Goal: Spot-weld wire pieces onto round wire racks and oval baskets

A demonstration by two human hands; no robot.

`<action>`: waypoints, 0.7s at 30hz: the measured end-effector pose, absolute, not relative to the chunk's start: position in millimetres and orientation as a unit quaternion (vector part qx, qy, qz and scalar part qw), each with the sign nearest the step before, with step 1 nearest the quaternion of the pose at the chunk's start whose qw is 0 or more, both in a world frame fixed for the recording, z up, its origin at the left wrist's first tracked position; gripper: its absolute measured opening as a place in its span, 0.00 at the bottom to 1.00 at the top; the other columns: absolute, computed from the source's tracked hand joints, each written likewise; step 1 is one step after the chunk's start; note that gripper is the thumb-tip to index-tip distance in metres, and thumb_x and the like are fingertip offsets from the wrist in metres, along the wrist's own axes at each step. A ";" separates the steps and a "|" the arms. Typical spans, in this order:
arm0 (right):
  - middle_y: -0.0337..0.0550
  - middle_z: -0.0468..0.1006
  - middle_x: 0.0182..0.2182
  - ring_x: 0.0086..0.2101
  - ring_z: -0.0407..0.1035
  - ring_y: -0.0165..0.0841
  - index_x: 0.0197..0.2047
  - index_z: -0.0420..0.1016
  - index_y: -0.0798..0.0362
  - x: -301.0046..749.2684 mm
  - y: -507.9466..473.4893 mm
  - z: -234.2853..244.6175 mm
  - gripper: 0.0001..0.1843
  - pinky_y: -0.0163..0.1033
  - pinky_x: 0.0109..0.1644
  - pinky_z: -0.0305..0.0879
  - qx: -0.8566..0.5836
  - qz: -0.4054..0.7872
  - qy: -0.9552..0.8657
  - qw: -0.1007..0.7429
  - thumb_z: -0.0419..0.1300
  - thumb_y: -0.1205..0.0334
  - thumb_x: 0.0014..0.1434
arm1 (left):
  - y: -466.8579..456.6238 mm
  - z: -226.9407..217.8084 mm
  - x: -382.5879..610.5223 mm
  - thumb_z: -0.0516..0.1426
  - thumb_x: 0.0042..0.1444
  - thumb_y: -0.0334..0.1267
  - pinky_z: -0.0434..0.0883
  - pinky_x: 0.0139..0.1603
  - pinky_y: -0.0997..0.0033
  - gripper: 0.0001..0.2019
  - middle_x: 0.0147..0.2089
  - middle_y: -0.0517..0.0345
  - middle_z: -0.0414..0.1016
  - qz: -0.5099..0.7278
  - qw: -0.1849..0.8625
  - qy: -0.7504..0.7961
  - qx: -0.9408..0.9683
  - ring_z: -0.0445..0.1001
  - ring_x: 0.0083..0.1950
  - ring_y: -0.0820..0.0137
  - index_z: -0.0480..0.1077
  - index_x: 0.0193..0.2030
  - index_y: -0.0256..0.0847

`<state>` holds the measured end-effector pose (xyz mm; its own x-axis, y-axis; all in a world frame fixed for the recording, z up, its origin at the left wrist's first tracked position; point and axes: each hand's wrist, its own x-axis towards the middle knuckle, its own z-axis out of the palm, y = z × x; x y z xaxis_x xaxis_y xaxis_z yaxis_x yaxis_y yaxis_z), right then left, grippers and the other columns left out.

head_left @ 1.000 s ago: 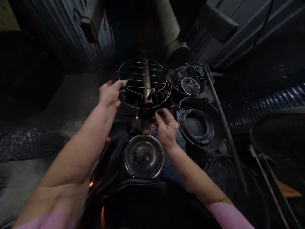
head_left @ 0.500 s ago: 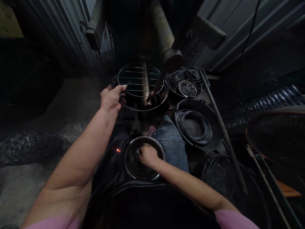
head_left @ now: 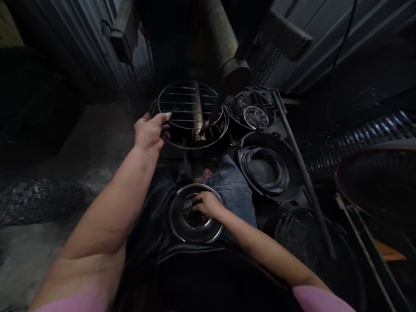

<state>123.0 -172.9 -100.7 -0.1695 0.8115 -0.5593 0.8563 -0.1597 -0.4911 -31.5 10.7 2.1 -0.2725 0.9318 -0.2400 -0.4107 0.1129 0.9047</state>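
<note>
My left hand (head_left: pixel 150 132) is closed on the left edge of a round wire rack (head_left: pixel 185 112), its thumb lying over the rim. The rack has parallel bars and a second ring below them. My right hand (head_left: pixel 208 205) is inside a shiny metal bowl (head_left: pixel 182 229) on my lap. Its fingers are bent and a little apart over a small heap of fine metal bits (head_left: pixel 188 212). I see no piece held between them, though the fingertips are dark. A wooden rod (head_left: pixel 196 108) shows under the rack's bars.
A coil of wire (head_left: pixel 282 177) lies in a black basin at the right, with more wire rings (head_left: pixel 256 117) behind it. A long bar (head_left: pixel 300 164) runs past the basin. A thick round beam (head_left: pixel 224 39) hangs over the rack. Wire mesh (head_left: pixel 42 201) lies at left.
My right hand has lifted slightly and drawn back to the right in the bowl, its fingers loosening. My left hand keeps its hold on the rack. The view has shifted slightly.
</note>
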 end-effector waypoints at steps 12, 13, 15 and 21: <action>0.40 0.77 0.28 0.27 0.71 0.30 0.33 0.81 0.52 138.8 -101.3 -10.7 0.08 0.34 0.31 0.68 0.582 -0.269 0.548 -0.537 0.62 0.59 0.54 | 8.6 9.3 -36.8 0.67 0.26 0.31 0.61 0.16 0.78 0.23 0.25 0.63 0.68 0.623 0.554 0.503 0.227 0.67 0.22 0.74 0.63 0.31 0.39; 0.41 0.78 0.28 0.28 0.72 0.31 0.33 0.81 0.52 135.4 -92.5 -3.6 0.07 0.35 0.34 0.68 0.595 -0.218 0.572 -0.521 0.61 0.61 0.54 | 8.7 9.3 -37.2 0.68 0.26 0.31 0.62 0.16 0.77 0.23 0.25 0.63 0.68 0.625 0.553 0.502 0.228 0.67 0.22 0.74 0.63 0.32 0.39; 0.42 0.79 0.27 0.30 0.72 0.33 0.33 0.81 0.52 127.2 -79.2 7.0 0.08 0.36 0.38 0.67 0.630 -0.136 0.603 -0.470 0.59 0.67 0.54 | 9.3 8.7 -38.0 0.68 0.26 0.32 0.62 0.17 0.77 0.23 0.24 0.63 0.69 0.625 0.554 0.498 0.232 0.67 0.22 0.74 0.64 0.32 0.38; 0.45 0.81 0.28 0.32 0.74 0.36 0.29 0.80 0.52 105.8 -66.7 11.9 0.08 0.37 0.39 0.67 0.662 -0.143 0.582 -0.450 0.58 0.67 0.54 | 8.4 8.5 -38.7 0.69 0.25 0.33 0.61 0.16 0.78 0.25 0.26 0.63 0.69 0.623 0.552 0.499 0.240 0.67 0.24 0.74 0.64 0.33 0.38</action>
